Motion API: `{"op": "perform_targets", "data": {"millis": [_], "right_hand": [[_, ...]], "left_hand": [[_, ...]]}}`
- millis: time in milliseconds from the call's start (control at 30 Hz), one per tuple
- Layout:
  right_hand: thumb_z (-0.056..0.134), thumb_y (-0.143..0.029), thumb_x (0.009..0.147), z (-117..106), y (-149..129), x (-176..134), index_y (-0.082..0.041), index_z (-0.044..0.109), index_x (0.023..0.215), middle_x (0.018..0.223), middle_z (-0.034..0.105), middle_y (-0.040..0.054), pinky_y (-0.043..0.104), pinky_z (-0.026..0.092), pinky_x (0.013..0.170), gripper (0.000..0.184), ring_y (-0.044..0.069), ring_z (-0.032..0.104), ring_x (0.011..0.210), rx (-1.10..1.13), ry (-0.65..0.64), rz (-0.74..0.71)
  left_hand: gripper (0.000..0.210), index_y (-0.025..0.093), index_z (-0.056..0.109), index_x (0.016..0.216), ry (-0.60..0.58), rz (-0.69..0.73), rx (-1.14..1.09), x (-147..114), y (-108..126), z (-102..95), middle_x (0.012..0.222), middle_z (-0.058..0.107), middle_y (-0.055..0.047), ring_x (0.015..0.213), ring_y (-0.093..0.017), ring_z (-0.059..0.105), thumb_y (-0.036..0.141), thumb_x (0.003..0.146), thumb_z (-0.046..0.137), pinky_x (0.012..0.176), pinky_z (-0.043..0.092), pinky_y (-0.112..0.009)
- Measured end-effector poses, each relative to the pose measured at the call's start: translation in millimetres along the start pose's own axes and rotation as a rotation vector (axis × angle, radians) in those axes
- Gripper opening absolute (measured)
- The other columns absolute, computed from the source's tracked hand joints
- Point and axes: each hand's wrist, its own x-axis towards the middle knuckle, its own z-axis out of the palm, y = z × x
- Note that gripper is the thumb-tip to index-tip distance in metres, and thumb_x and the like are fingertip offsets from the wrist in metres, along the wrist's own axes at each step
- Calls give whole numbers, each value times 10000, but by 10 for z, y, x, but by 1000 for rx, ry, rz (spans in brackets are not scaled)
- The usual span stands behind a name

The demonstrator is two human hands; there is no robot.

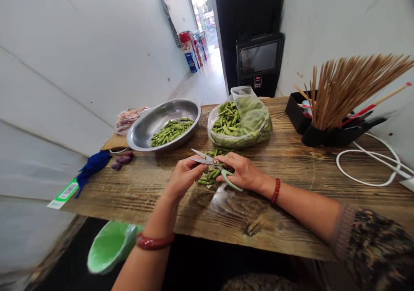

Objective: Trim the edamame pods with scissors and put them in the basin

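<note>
My right hand grips scissors with pale green handles, their two blades spread apart and pointing left. Close to the blade tips, my left hand is closed in a pinch; whatever its fingers hold is hidden. Loose green bean pods lie in a small pile on the wooden table, below and behind both hands. Beyond them stands a clear plastic bag full of pods. To its left, a steel basin contains more pods.
At left are a blue cloth, several purple bulbs and a bagged pinkish item. A black holder with wooden skewers and a white cable occupy the right. A green lined bin sits below the table edge.
</note>
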Motion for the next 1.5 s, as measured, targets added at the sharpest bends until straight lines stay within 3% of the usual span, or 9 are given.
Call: {"op": "perform_targets", "data": {"millis": [100,200,300,433,567,800,967,1167,1500], "right_hand": [[728,-425,764,-8,32,35,-201,557,1279,864,580,40,268,467,669,587,161,544,728,-62,-21,13],[713,-415,782,-5,51,62,-212,559,1282,881,595,49,266,468,672,561,165,559,744,-93,-43,33],[708,-417,786,-1,59,77,-219,556,1287,866,600,45,262,467,650,560,159,560,718,-119,-76,59],[688,-421,806,-7,67,72,-210,563,1279,858,611,47,266,471,653,532,157,570,703,-158,-98,92],[678,-427,815,-44,69,71,-192,563,1278,831,606,46,275,472,642,532,156,569,685,-157,-109,102],[756,-390,741,-81,-92,111,-213,566,1241,933,627,48,308,516,736,563,174,600,793,48,76,249],[767,-370,730,-18,-241,59,-206,523,1272,1037,615,70,324,522,777,616,187,597,865,65,70,256],[735,-429,758,46,-266,-7,-191,506,1298,1006,609,101,386,495,809,634,232,568,907,-101,18,121],[722,-428,771,69,-168,-58,-177,501,1301,959,603,98,365,489,763,626,222,562,844,-160,14,81]], "left_hand": [[169,164,764,832,-37,13,34,99,-46,-96,724,657,-39,541,-103,474,283,721,720,470,370,-198],[142,167,772,795,-97,65,45,191,-110,-188,789,693,-66,717,-176,580,272,710,729,647,473,-258],[143,171,773,799,-120,99,0,268,-232,-240,833,709,-76,797,-202,607,282,722,727,745,483,-297],[188,176,770,880,-151,33,-59,313,-388,-262,799,689,-60,660,-143,571,303,756,708,578,442,-234],[208,162,755,869,-117,-53,-217,302,-424,-270,669,608,-7,459,-55,393,322,738,728,409,296,-189],[190,142,719,827,-56,-137,-610,253,-382,-255,721,614,-7,566,-66,543,265,696,781,546,474,-186],[199,141,683,797,-48,-141,-765,227,-356,-236,756,640,-4,590,-62,578,202,658,812,568,494,-169],[216,131,659,787,-103,-97,-750,189,-375,-205,797,654,-11,590,-72,589,184,646,814,556,497,-178],[179,121,675,824,-139,-114,-559,165,-375,-159,786,680,-36,545,-89,585,185,688,771,506,477,-200]]}}
